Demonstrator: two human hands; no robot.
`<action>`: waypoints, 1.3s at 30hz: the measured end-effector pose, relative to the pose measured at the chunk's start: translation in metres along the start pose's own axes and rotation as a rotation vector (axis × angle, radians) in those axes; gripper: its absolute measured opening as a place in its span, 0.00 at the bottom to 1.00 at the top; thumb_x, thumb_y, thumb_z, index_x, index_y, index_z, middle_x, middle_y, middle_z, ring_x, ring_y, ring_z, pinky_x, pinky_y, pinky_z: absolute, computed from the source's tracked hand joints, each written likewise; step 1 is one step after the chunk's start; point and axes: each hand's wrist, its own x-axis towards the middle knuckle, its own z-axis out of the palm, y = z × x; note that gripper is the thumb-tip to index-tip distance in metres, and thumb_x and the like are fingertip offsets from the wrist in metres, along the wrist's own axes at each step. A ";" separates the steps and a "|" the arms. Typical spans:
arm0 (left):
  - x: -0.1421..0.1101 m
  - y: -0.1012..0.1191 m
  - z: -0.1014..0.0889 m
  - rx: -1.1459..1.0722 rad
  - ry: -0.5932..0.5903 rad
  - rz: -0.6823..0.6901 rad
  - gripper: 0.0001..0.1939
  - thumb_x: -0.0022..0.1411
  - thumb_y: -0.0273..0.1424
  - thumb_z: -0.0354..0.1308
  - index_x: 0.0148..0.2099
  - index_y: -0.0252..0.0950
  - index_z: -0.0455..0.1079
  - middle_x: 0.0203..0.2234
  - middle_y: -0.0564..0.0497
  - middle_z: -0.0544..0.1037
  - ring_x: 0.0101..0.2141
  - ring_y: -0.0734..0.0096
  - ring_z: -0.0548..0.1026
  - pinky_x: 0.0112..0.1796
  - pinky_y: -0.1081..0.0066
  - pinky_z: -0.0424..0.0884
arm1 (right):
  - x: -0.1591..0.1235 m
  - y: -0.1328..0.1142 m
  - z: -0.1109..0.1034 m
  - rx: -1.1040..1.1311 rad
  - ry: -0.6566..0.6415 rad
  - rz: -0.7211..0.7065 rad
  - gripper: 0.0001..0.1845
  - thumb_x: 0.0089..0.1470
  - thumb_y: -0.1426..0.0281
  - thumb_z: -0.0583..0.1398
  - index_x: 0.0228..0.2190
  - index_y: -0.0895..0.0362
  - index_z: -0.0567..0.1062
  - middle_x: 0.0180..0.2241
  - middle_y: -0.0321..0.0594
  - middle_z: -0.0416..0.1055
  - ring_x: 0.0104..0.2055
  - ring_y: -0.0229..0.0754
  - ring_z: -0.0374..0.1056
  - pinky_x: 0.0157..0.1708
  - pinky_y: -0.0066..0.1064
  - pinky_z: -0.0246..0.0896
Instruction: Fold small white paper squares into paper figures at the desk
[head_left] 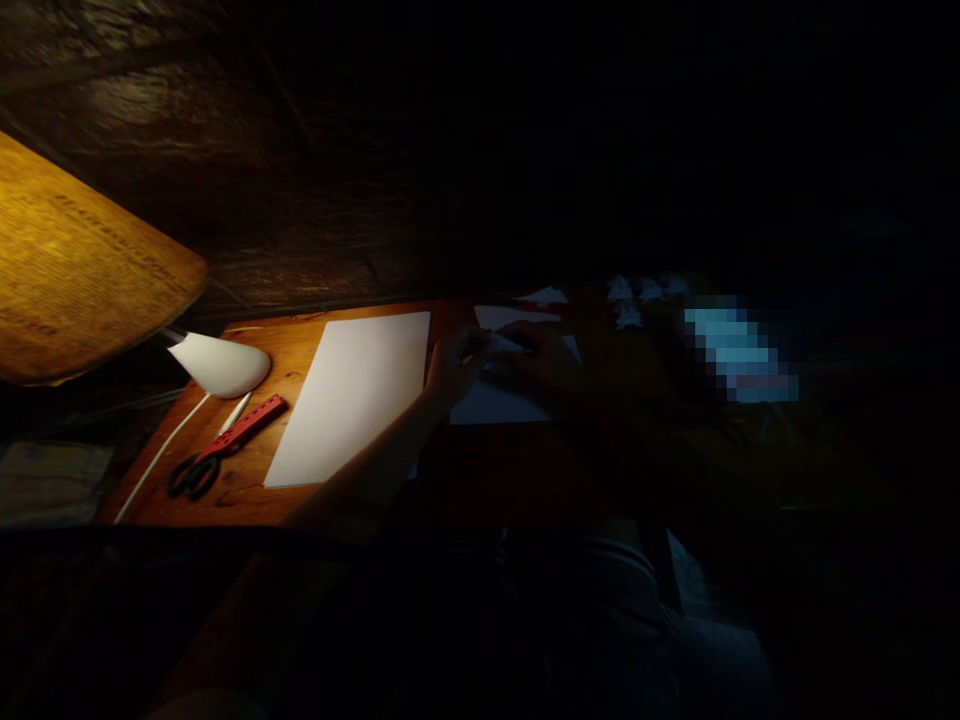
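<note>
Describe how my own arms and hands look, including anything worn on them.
The left hand is bare, and the slim left forearm shows no sleeve, watch or bracelet. The right hand also looks ungloved, but anything worn above its wrist is lost in shadow. Rings or small markings cannot be made out on either.

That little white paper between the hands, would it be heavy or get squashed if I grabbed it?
The little white paper would probably feel light, since it looks small beside the left hand and right hand. It might crumple easily, because it looks thin. It's too dark to tell how it's folded, if at all.
</note>
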 end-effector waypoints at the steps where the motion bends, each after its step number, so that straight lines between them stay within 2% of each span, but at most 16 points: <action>1: 0.000 -0.001 0.000 0.002 0.003 0.010 0.08 0.61 0.35 0.66 0.37 0.37 0.70 0.30 0.53 0.77 0.32 0.73 0.76 0.36 0.72 0.74 | 0.000 0.000 0.000 -0.002 0.002 0.010 0.17 0.53 0.56 0.68 0.38 0.55 0.79 0.40 0.44 0.81 0.42 0.47 0.74 0.42 0.37 0.68; 7: -0.001 -0.002 0.001 -0.001 0.000 0.046 0.06 0.60 0.30 0.65 0.37 0.38 0.70 0.29 0.53 0.77 0.31 0.73 0.76 0.34 0.72 0.73 | 0.001 -0.001 -0.002 -0.046 0.016 0.060 0.15 0.52 0.56 0.69 0.33 0.54 0.77 0.34 0.40 0.79 0.37 0.45 0.72 0.37 0.35 0.66; 13: 0.001 0.000 0.001 -0.008 0.014 0.032 0.07 0.59 0.32 0.66 0.34 0.37 0.70 0.25 0.55 0.75 0.27 0.74 0.74 0.31 0.74 0.71 | 0.000 -0.003 -0.002 -0.049 0.011 0.033 0.15 0.53 0.55 0.68 0.32 0.54 0.77 0.34 0.41 0.79 0.37 0.45 0.72 0.38 0.35 0.65; 21: 0.001 0.000 0.002 -0.023 0.037 0.004 0.13 0.59 0.38 0.69 0.33 0.38 0.70 0.26 0.54 0.76 0.28 0.73 0.75 0.32 0.73 0.73 | -0.001 -0.006 -0.001 -0.131 0.036 0.060 0.14 0.51 0.58 0.68 0.34 0.54 0.78 0.35 0.41 0.80 0.36 0.44 0.71 0.34 0.34 0.64; 27: 0.002 -0.002 0.002 -0.012 0.055 -0.029 0.13 0.59 0.40 0.69 0.36 0.37 0.73 0.31 0.51 0.81 0.32 0.71 0.79 0.35 0.72 0.75 | -0.001 -0.006 -0.002 -0.162 0.083 0.056 0.14 0.53 0.56 0.67 0.33 0.55 0.80 0.33 0.40 0.79 0.33 0.43 0.70 0.32 0.33 0.62; 32: 0.004 -0.003 0.002 0.004 0.032 -0.040 0.11 0.60 0.39 0.69 0.37 0.38 0.76 0.31 0.51 0.82 0.33 0.69 0.79 0.35 0.70 0.76 | -0.001 -0.008 -0.004 -0.166 0.122 0.032 0.19 0.56 0.51 0.65 0.30 0.54 0.78 0.30 0.40 0.77 0.33 0.43 0.68 0.31 0.33 0.61; 39: 0.004 -0.009 0.001 -0.037 -0.022 -0.056 0.10 0.61 0.38 0.67 0.35 0.38 0.73 0.29 0.52 0.80 0.31 0.70 0.78 0.34 0.71 0.76 | 0.000 -0.003 -0.005 -0.135 0.075 0.017 0.14 0.52 0.56 0.67 0.32 0.54 0.79 0.33 0.41 0.79 0.35 0.45 0.71 0.35 0.35 0.64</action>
